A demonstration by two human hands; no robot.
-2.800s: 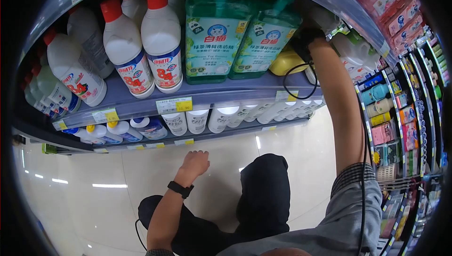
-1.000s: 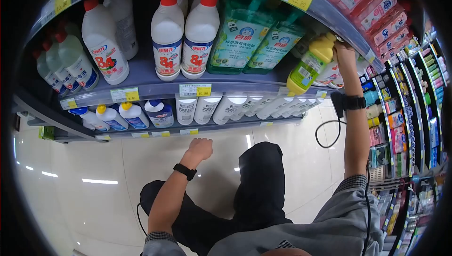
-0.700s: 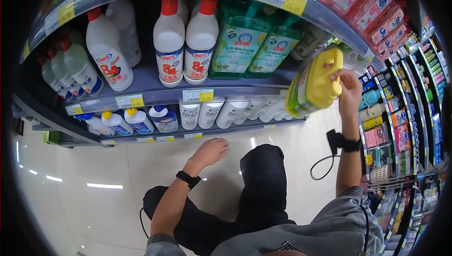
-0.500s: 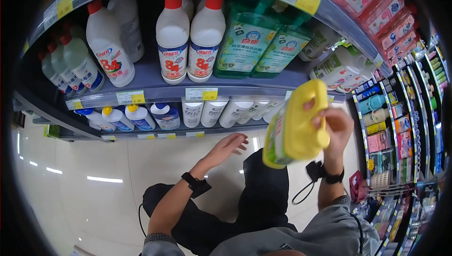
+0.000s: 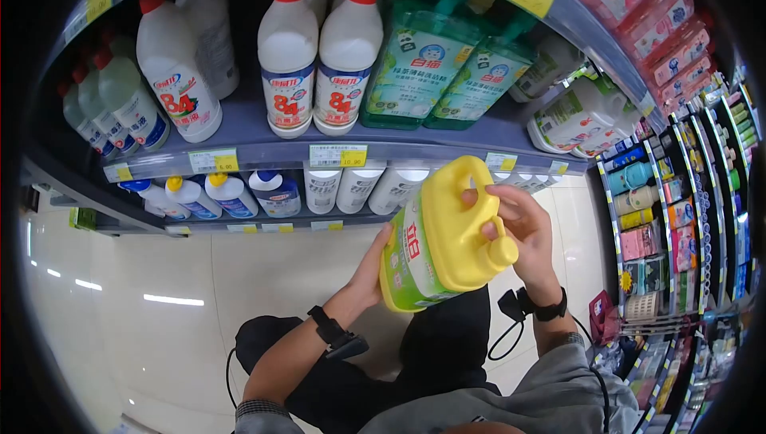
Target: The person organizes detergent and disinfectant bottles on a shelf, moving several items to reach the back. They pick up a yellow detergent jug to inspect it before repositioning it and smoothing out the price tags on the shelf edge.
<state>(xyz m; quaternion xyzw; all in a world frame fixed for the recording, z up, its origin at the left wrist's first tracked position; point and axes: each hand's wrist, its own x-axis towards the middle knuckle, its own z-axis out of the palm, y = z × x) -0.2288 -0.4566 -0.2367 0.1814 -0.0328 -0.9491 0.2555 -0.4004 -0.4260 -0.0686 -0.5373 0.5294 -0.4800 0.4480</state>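
Both hands are on the yellow jug (image 5: 443, 234), held in the air in front of the shelf (image 5: 263, 151), between the two sets of fingers and just below the shelf's front edge. The right hand (image 5: 523, 230) is at the handle end: its fingers (image 5: 511, 195) curl over the moulded loop handle, with the cap (image 5: 503, 252) sitting just under them. The left hand (image 5: 369, 274) cups the base end with the thumb up along the label side. Its other fingers are hidden behind the jug, so I cannot tell how far they wrap.

The jug lies well over on its side. Its long axis runs across the body from the left fingers to the right, base to the left, cap pointing right and a touch down, and the handle on the upper edge.

It looks full, so likely heavy and sloshy. The plastic is stiff and smooth, and the label is glossy and probably slick. The handle is the sure hold, with a palm under the base.

Beyond the fingers, white red-capped bottles (image 5: 287, 59) and green bottles (image 5: 415, 59) stand upright on the shelf.
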